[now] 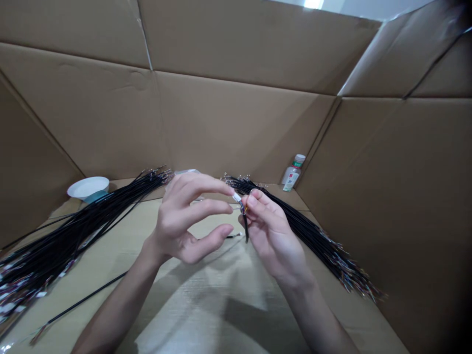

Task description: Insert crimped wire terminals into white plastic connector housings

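Near the middle of the view, my right hand (271, 228) pinches the thin coloured wires at the end of a black cable (246, 230). A small white connector (236, 197) sits at the tip of these wires, pointing up and left. My left hand (199, 216) is just to the left with its fingers apart. Its index fingertip is at the connector; whether it touches is hard to tell. The thumb and other fingers hold nothing. Below the hands' gap, another cable end (236, 236) with a small white tip lies on the work surface, partly behind my left thumb.
Large bundles of black cables lie at the left (84, 221) and right (313, 241). A single cable (86, 298) lies front left. A white bowl (88, 187) stands back left, a bottle (293, 173) back right. Cardboard walls (239, 123) surround the surface.
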